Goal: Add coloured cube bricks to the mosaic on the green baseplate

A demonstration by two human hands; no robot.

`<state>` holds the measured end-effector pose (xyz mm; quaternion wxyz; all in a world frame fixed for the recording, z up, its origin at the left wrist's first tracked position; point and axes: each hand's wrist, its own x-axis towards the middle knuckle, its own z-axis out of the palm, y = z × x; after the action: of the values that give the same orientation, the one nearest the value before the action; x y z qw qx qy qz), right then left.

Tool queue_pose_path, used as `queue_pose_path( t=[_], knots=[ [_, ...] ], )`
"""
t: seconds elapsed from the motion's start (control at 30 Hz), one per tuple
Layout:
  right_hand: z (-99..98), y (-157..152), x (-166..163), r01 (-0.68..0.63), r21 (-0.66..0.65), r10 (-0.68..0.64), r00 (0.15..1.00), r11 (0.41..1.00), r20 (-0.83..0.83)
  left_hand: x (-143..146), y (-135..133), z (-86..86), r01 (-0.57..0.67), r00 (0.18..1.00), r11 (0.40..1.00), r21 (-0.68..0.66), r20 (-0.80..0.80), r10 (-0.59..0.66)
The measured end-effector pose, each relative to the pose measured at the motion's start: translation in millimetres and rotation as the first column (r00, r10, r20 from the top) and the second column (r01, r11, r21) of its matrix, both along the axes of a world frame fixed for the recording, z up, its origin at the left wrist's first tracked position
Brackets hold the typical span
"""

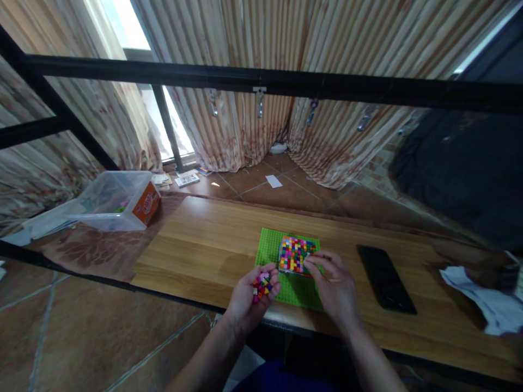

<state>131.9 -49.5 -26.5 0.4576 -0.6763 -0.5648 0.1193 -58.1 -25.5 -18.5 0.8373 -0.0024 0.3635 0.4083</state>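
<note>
A green baseplate (pixel 269 247) lies on the wooden table (pixel 204 245) in front of me. A square block of many small coloured bricks (pixel 294 253) stands on it. My left hand (pixel 251 296) is cupped palm-up at the plate's near left corner, holding a small heap of loose coloured bricks (pixel 261 285). My right hand (pixel 333 283) rests on the plate's right side, its fingertips pinched against the block's right edge. I cannot make out what the fingertips hold.
A black phone (pixel 386 277) lies flat to the right of the plate. White crumpled cloth (pixel 486 296) sits at the far right. A clear plastic box (pixel 118 198) stands at the left. A black metal bar (pixel 261 79) crosses overhead, with curtains behind.
</note>
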Motion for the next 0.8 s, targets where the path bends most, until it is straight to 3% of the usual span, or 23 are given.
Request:
queue_pose_path(
  t=[0.33,0.6,0.8],
  knots=[
    [-7.6,24,7,-0.033,-0.001,0.033,0.996,0.999,0.078,0,0,-7.6,0.038,0.999,0.999,0.008,-0.005,-0.038],
    [-12.8,32,8,-0.025,-0.007,0.025,1.000,1.000,0.004,-1,0,-10.3,0.047,0.999,0.999,0.026,-0.002,-0.047],
    [-18.9,36,9,-0.011,-0.019,0.008,0.989,1.000,-0.149,-1,0,-10.4,0.043,0.999,0.999,0.001,-0.008,-0.043]
  ],
)
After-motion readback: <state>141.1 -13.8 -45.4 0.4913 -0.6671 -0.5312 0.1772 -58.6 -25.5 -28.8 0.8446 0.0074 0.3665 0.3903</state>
